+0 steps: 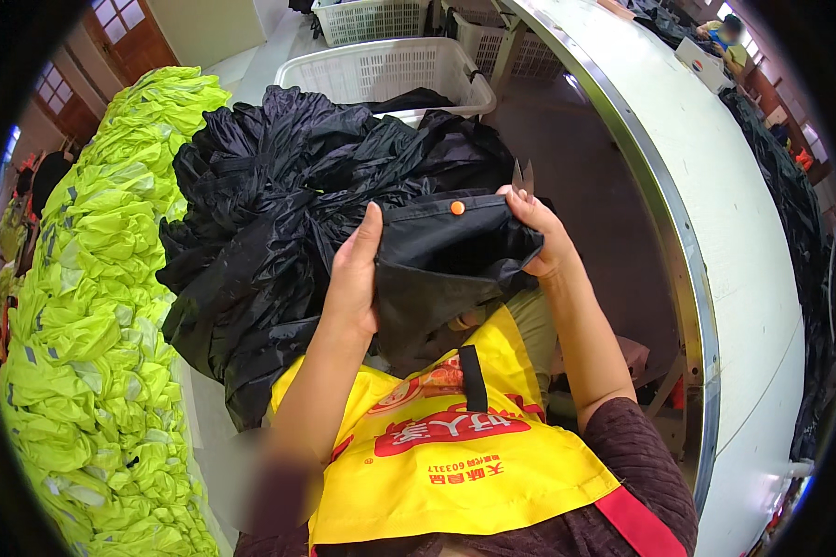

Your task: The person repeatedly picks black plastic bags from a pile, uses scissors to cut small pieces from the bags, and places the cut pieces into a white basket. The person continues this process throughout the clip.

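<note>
My left hand (353,278) grips the left edge of a black garment piece (427,278), its thumb up along the side. The right side of the same piece is in my right hand (546,232). The fabric hangs between both hands with its tube-like opening spread, the inside dark. A round orange button or dot (458,208) sits on its upper hem. From my right hand a small pair of metal thread snips (523,174) sticks up, blades apart; its handle is hidden by the fingers.
A heap of black garments (279,186) lies just beyond my left hand. Further left is a long pile of lime-yellow garments (93,353). White plastic baskets (297,76) stand ahead. A white metal-edged table (743,278) curves along the right. A person (729,42) is at the far right.
</note>
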Demonstrator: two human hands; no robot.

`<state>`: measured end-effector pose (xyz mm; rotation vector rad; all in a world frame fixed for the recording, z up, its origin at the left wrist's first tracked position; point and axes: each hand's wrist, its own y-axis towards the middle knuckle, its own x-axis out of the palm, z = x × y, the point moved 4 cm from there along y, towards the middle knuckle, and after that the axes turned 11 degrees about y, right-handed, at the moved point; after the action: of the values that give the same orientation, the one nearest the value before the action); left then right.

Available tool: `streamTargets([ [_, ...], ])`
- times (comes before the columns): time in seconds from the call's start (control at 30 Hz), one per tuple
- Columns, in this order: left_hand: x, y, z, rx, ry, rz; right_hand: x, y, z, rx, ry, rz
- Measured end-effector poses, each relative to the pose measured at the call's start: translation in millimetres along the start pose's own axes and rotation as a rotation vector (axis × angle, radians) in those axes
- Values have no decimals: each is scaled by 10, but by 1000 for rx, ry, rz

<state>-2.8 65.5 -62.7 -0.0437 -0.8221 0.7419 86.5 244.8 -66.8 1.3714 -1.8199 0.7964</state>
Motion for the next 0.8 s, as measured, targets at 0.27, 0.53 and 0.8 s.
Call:
streamTargets([
  [0.27,344,-209,-132,-39,34,-170,231,191,247,21,196,86],
  [0.53,681,-368,-297,420,192,-110,417,525,782,455,651,-736],
  [0.8,943,-730,-453,965,1025,-64,1111,-92,922,670,897,-895],
])
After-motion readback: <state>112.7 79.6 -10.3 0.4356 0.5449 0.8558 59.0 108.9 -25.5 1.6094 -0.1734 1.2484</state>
